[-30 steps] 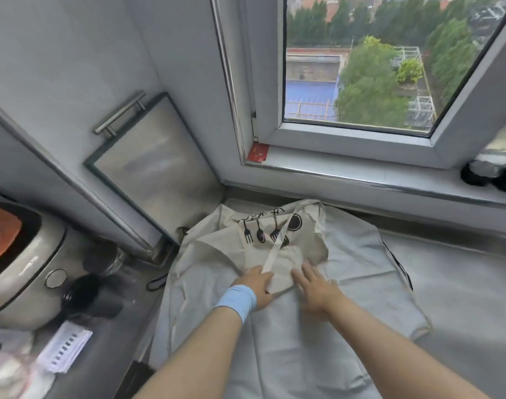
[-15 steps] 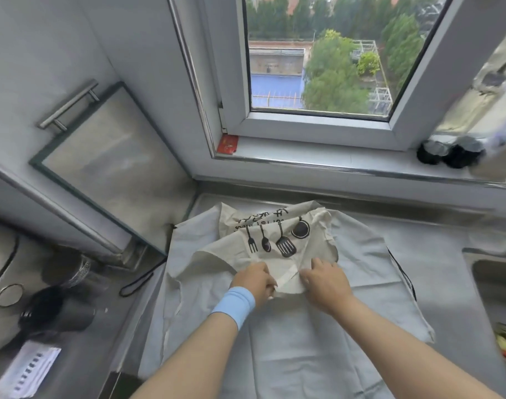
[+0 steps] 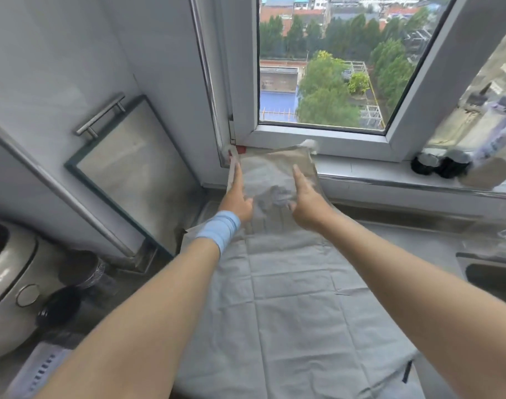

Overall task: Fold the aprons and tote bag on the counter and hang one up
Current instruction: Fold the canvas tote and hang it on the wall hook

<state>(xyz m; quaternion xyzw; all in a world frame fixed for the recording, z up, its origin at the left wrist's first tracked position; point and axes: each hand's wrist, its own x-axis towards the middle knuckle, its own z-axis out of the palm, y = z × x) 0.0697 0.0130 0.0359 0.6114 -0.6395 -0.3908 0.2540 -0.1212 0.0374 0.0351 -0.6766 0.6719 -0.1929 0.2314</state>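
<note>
Motion blur smears the tote bag [image 3: 274, 174], so its print reads only as a dark smudge near the lower middle, and its far right corner dissolves into a pale streak against the window frame [image 3: 318, 136]. The bag appears folded into a flat rectangle, raised off the counter [image 3: 418, 240] with its top edge up at the window sill [image 3: 375, 171].

It sits between the two hands. The left hand [image 3: 236, 201], with a blue band [image 3: 218, 230] at the wrist, holds the bag's left edge, and the right hand [image 3: 306, 205] holds the lower right part. Each forefinger lies straight along the cloth and each thumb rests on its face. The other fingers are hidden behind the fabric.

Below the forearms a pale grey apron [image 3: 297, 298] lies spread flat on the counter, creased in a grid, its near end cut off by the frame. A sink [image 3: 493, 277] is cropped at the right and a rice cooker [image 3: 6, 283] at the left.
</note>
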